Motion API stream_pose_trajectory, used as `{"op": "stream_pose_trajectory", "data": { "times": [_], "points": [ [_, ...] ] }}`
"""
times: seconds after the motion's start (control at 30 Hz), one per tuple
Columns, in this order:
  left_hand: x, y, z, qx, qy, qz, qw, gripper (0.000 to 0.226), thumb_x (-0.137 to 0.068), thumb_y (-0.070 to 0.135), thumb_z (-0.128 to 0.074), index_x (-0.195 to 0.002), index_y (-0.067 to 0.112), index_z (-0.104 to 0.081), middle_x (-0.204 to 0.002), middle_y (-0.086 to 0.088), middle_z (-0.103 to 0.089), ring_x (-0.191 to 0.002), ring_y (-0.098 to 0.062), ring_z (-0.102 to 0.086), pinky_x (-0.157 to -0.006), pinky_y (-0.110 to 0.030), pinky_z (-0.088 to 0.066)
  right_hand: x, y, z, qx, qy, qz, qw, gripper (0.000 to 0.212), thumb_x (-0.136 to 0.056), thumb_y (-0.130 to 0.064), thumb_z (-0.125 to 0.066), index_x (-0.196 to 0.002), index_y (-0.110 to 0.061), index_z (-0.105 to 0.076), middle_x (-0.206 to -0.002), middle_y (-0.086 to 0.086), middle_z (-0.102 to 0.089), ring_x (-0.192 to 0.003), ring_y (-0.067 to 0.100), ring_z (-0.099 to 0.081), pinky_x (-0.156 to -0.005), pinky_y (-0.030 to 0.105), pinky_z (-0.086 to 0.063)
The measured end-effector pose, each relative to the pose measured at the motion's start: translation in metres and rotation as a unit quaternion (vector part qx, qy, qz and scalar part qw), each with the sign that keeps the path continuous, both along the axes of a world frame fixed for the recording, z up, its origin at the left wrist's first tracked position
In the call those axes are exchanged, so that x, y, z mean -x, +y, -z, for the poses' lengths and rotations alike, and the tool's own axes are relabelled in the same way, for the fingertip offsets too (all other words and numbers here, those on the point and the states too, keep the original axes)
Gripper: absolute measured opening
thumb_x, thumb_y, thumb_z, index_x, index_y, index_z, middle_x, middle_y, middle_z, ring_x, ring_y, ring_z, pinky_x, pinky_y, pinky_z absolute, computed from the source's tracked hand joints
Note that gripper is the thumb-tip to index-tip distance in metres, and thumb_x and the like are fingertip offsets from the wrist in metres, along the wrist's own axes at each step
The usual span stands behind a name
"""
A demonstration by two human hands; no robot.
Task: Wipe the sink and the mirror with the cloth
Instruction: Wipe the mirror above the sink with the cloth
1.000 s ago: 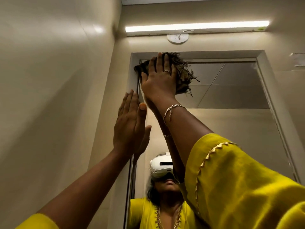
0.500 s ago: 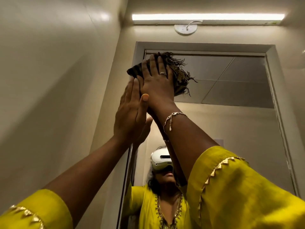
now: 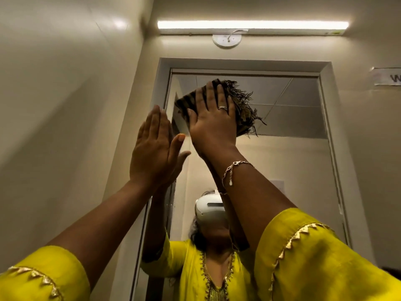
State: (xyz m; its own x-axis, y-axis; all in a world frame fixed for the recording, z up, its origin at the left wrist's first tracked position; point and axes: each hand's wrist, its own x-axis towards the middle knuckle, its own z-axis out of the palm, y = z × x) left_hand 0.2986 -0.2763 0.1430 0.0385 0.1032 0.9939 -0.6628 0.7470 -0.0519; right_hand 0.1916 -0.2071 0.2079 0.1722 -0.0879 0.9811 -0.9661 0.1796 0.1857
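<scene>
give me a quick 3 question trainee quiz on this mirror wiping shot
1. True or false: the right hand presses the cloth flat against the mirror.
2. Which part of the mirror is the cloth on? A) upper left B) lower right C) bottom edge
3. Fill in: the left hand is open and holds ____.

Key: 1 true; 2 A; 3 nothing

Mirror, framed; right hand flat, pressing frayed dark cloth at 12 o'clock; left hand flat at 9 o'clock.
</scene>
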Motion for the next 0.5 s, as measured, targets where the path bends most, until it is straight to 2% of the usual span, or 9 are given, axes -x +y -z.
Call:
{"op": "stream_pose_trajectory", "data": {
  "times": [0.13,0.5],
  "points": [
    [0.0,-0.002,0.0,0.001,-0.002,-0.032,1.0,0.089,-0.085,0.066,0.004,-0.143,0.001,-0.013,-0.154,-0.016,-0.009,-0.141,-0.022,-0.005,-0.115,-0.033,-0.008,0.031,0.015,-0.001,0.01,-0.014,0.006,1.0,0.055,-0.099,-0.039,-0.022,-0.148,-0.02,-0.007,-0.158,0.006,0.002,-0.145,0.024,0.007,-0.116,0.04,0.007],
    [0.0,0.008,0.003,-0.017,-0.01,-0.035,0.999,0.105,-0.077,0.077,0.008,-0.142,-0.003,-0.015,-0.152,-0.02,-0.012,-0.141,-0.028,-0.007,-0.115,-0.038,-0.008,0.111,0.061,-0.003,0.023,-0.084,0.051,0.995,0.054,-0.099,-0.04,-0.021,-0.148,-0.023,-0.005,-0.158,0.004,0.004,-0.145,0.024,0.007,-0.116,0.041,0.005]
  ]
}}
